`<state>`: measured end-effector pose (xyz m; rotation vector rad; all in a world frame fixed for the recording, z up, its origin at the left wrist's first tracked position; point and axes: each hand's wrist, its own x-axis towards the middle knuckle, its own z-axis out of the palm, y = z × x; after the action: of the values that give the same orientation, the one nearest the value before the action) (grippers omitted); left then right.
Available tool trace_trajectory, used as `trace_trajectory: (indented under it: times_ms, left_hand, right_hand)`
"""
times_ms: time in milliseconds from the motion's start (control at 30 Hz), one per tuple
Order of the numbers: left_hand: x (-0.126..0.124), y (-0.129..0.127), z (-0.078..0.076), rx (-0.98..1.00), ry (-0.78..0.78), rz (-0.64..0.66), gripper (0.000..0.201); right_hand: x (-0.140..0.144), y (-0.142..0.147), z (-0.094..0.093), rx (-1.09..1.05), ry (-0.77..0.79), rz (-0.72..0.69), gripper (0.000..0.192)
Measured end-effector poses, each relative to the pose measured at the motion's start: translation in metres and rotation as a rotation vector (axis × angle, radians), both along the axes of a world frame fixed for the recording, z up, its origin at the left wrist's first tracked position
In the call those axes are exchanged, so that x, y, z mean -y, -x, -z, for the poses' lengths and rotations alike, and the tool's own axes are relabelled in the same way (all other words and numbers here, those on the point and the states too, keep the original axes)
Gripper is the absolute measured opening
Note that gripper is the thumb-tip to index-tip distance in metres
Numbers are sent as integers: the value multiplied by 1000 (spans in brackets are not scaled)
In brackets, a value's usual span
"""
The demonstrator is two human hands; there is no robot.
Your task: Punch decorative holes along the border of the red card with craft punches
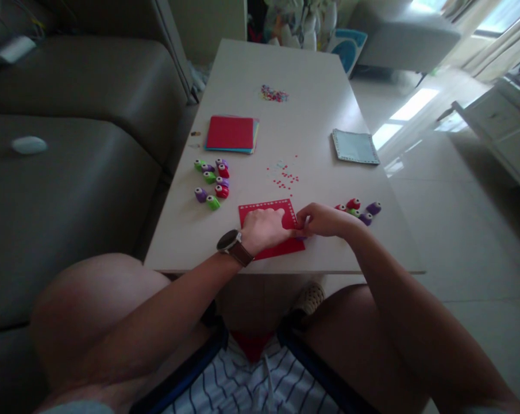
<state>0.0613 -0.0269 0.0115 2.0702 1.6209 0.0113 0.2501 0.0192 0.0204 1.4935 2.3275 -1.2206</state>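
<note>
Red paper (281, 248) lies under the flat, open left hand (266, 229); the right hand (322, 220) is closed on a small punch, mostly hidden, at its edge. If the left hand lifts, the paper may slide and the hole row go crooked.

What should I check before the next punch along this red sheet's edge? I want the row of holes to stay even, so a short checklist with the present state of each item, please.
1. Red sheet lies flat on the table: ok.
2. Left hand presses down on the sheet: ok.
3. Right hand is at the sheet's right edge: ok; whatever it grips is hidden.
4. Hole row along the top edge looks straight: ok.
5. Spacing on the right edge: cannot tell, the fingers cover it.
6. Spare punches lie apart from the sheet: ok.
</note>
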Motion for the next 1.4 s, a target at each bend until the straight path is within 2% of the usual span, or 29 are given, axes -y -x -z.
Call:
trace_trajectory:
  times_ms: [267,500,600,667,833,967,1100,1200,1300,1400]
  left_hand:
    - [-2,-2,2,-12,3,5,68]
    - [-7,3,-2,-14,5,57,65]
    - [-12,12,5,37,31,92,60]
    - [-14,18,10,70,60,105,56]
    - [-11,22,19,99,-13,113,47]
    - [-7,20,22,46,-34,92,46]
    - [-5,27,17,38,-45,112,43]
    - [1,36,8,-31,-82,167,41]
    - [16,39,-3,-131,-188,306,36]
    - [40,33,-10,-157,-261,338,40]
  right_hand:
    - [-1,4,-2,51,-18,2,26]
    - [0,0,0,-23,19,12,1]
    - [2,-13,2,-175,67,66,13]
    - [3,-24,2,-212,37,93,16]
    - [2,-38,2,-153,-122,180,28]
    - [10,-27,5,-24,-195,98,30]
    - [18,-18,-1,48,-342,20,22]
    - [21,-23,-9,98,-421,47,18]
    - [24,-34,-13,203,-454,76,18]
    - [27,-43,-10,253,-454,51,17]
